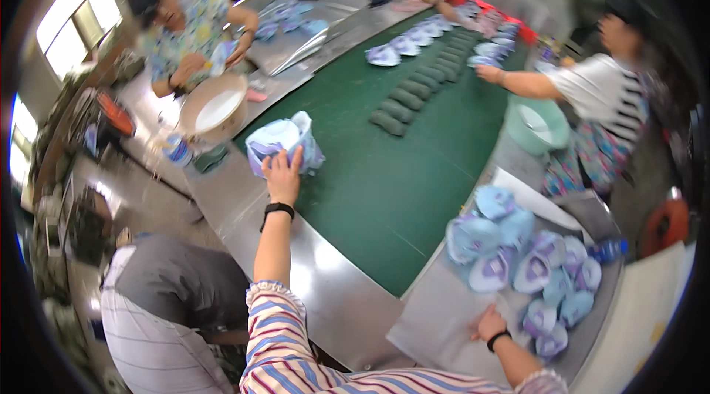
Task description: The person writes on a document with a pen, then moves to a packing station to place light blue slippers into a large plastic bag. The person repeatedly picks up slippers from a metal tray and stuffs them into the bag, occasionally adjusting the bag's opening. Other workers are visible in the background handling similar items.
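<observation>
My left hand [283, 176], reaching far forward, has its fingers over the near side of a bundle of light blue and purple shoe uppers [305, 144]. The bundle is at the left edge of the green conveyor belt [384, 201]; whether it rests there or is slightly raised I cannot tell. Low on the right, my right hand [488, 324] is over a grey metal side table [436, 324], fingers loosely apart and nothing visible in them. Right beside it lies a loose heap of similar blue and purple shoe uppers [532, 264].
Dark green padded pieces [403, 104] run in a line up the belt, flanked by blue and purple uppers [407, 42]. Co-workers stand along both sides; one person [170, 298] bends at my left. A beige basin [214, 105] and a mint basin [538, 125] flank the belt.
</observation>
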Available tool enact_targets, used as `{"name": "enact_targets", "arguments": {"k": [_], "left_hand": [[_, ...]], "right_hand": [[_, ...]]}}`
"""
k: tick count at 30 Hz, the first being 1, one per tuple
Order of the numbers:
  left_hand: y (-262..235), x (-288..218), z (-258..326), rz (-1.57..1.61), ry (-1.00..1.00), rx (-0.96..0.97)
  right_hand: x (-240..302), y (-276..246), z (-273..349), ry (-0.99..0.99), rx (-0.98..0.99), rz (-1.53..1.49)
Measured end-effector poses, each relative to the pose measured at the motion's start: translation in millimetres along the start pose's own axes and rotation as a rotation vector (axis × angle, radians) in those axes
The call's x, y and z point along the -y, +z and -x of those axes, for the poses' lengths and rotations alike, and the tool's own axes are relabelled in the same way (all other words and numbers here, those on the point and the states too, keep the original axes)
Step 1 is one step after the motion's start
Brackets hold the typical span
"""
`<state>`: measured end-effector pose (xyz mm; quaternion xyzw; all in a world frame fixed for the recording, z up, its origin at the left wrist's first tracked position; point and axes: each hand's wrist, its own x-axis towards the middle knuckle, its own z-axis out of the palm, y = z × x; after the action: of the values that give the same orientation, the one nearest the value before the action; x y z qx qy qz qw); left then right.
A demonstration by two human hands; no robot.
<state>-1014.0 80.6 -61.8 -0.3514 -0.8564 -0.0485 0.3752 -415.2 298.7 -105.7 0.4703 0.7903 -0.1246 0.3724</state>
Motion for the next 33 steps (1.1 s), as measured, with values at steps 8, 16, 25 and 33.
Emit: {"name": "enact_targets", "arguments": {"k": [8,16,25,33], "left_hand": [[-247.1,-274.6,-38.3,0.763,0.379,-0.208],[-497.3,-382.8,8.8,1.287,0.645,-0.739],[-637.6,-501.0,126.9,1.803,0.938,-0.49],[-710.1,-543.8,195.4,2.023,1.175,-0.227]], "right_hand": [[0.3,25.1,-32.1,-0.143,-0.087,0.282],[-28.5,-81.3,185.6,-0.949,-0.601,-0.177],[-203.3,158.4,393.0,-0.604,-0.94,-0.807],[-209.6,227.7,521.0,-0.306,-1.023,-1.227]]}}
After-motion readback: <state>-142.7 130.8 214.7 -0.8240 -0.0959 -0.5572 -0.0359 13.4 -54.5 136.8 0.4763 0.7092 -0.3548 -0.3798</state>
